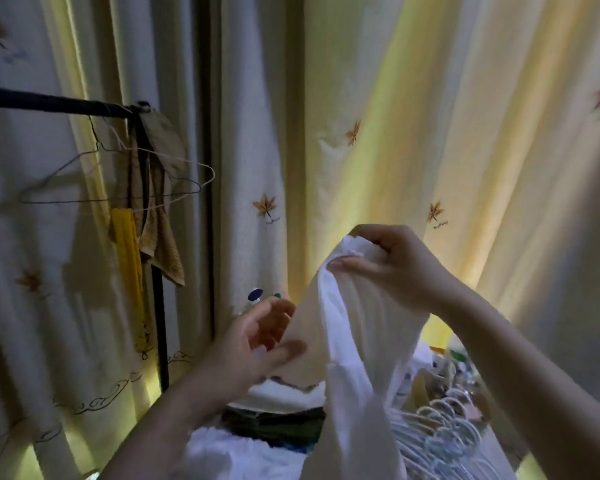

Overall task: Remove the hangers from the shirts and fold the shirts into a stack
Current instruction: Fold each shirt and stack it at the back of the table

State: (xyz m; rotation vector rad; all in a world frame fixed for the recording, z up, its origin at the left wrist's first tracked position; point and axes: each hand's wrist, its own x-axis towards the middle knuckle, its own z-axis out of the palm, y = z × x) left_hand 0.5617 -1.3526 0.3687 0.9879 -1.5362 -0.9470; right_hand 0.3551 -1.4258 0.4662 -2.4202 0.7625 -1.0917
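A white shirt point(357, 327) hangs in the air in front of me. My right hand point(388, 265) pinches its bunched top edge, thumb over the cloth. My left hand point(260, 337) is at the shirt's left side, fingers loosely spread and touching the fabric, slightly blurred. Below lies a stack of folded clothes point(278, 407), white on top and dark beneath. A heap of pale hangers point(440, 434) lies at the lower right, partly behind the shirt. No hanger shows inside the held shirt.
A black clothes rail point(52, 102) stands at left with two bare wire hangers point(118, 188), brown cloths point(163, 251) and a yellow cloth point(129, 261). Pale curtains point(465, 116) with leaf prints fill the background. Small bottles point(257, 296) and clutter sit behind the stack.
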